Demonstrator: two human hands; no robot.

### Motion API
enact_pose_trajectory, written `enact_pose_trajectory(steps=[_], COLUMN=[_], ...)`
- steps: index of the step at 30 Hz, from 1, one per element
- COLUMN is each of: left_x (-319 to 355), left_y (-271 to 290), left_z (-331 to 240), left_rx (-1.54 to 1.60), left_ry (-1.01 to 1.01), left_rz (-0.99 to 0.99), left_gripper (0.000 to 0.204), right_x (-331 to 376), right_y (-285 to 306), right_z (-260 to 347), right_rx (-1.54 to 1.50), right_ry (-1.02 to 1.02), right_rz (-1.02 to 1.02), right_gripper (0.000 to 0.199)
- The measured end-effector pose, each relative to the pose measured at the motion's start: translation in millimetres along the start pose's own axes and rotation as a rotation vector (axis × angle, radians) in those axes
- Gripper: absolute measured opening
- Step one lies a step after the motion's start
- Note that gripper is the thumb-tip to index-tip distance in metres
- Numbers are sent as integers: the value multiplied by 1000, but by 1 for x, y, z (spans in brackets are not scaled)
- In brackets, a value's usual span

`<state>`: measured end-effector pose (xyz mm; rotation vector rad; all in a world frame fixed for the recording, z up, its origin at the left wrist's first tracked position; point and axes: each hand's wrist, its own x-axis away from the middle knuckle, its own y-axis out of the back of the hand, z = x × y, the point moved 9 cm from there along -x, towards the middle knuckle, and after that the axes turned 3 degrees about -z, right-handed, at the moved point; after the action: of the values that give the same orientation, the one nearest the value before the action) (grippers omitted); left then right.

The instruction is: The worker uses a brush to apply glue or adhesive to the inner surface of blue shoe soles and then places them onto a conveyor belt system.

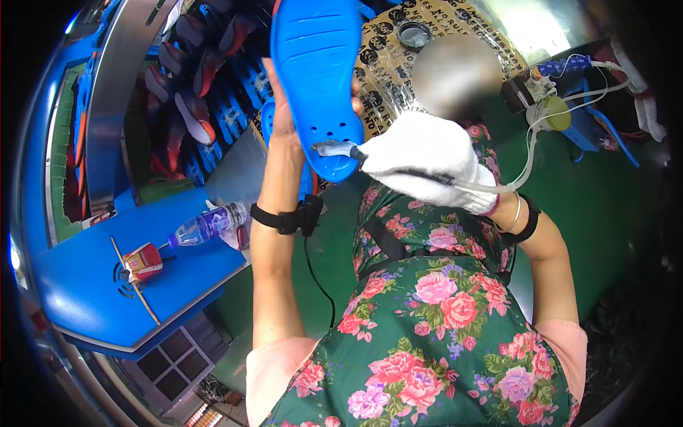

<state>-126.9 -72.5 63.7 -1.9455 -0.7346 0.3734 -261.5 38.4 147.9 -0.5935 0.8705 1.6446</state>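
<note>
My bare left hand (282, 110) is wrapped round a blue shoe sole (320, 78), thumb along one edge and fingertips showing at the other. The sole stands nearly upright in the picture, with ridges across its upper part and several small holes near its lower end. In a white knit glove, my right hand (427, 156) grips a glue brush (334, 148) with a dark handle. Its wet-looking bristles touch the sole's lower end, just below the holes. A clear tube (530, 153) runs back from the handle past my right wrist.
Taped cardboard (380, 71) lies beyond my hands, bearing a round dark-rimmed container (414, 35). At left, a blue table (78, 292) holds a plastic bottle (206, 226), a small red box (144, 262) and a thin stick. Racked dark-and-red shoe parts (192, 117) stand behind it. Tubing and a valve (551, 114) are at right.
</note>
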Motion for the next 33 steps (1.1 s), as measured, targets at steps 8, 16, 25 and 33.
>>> enact_pose_trajectory(steps=[8,16,25,33], left_x=[-28,-28,42,40], left_y=[15,78,66,36], left_z=[4,-12,5,108], left_rx=[-206,-292,396,787], left_ry=[144,-264,-656,-126], left_rz=[-185,-361,-483,-239], left_gripper=[110,82,71,91], right_x=[-6,46,66,49], right_y=[14,38,37,13], right_z=[-2,-78,-107,-118], right_rx=[-34,-708,-864,-865], right_ry=[-7,-899,-919,-893], right_rz=[122,-347,-696,-585], right_gripper=[21,14,17,19])
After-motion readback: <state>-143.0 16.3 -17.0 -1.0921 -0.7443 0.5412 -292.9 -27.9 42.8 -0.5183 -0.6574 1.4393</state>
